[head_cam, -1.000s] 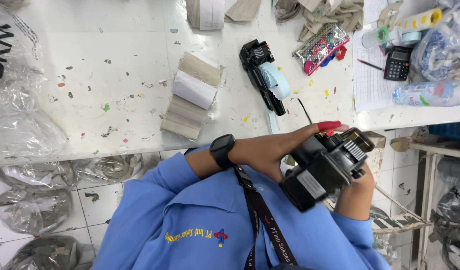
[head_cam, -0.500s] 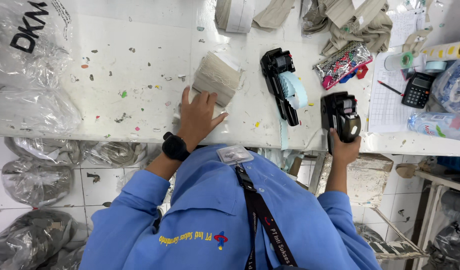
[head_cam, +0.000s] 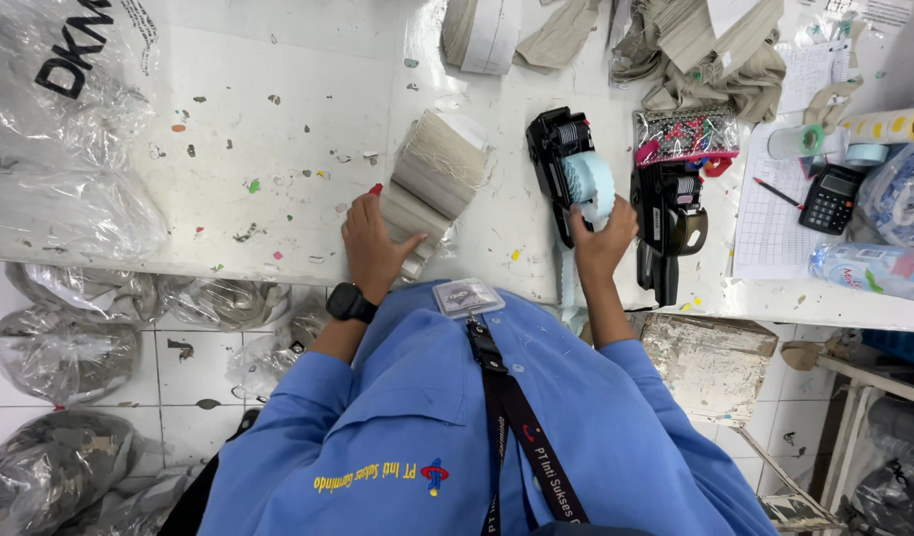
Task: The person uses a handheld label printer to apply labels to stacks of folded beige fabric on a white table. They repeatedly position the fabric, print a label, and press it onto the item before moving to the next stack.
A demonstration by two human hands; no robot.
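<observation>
Quickly, by label:
Left hand: your left hand lies flat, fingers spread, palm down on the near end of the fabric stack; it presses and closes round nothing.
Right hand: your right hand sits at the base of the label gun, fingers curled loosely against its pale blue roll; contact yes, a full grasp I cannot tell.
Stack location: the beige cut pieces sit in a slanted pile near the front edge of the white table, left of the gun, well apart from the folded cloth at the far side.
Stack handling: soft, light, floppy, I judge; layers will slide and fan if pushed from one end; frayed threads show on top; take it from both long sides or pinch the whole thickness at one end.
Gun location: it lies flat on the table just right of the stack; blue tape trails toward your chest.
Gun handling: rigid plastic, moderate weight by the look; grab the handle end, not the roll; the tape is thin and probably tears.
Second gun: another black gun lies just beside your right hand, untouched.
Nearby: calculator, pen, tape rolls, water bottle at right; clear plastic bags at left.
Wrist: smartwatch on your left arm.
</observation>
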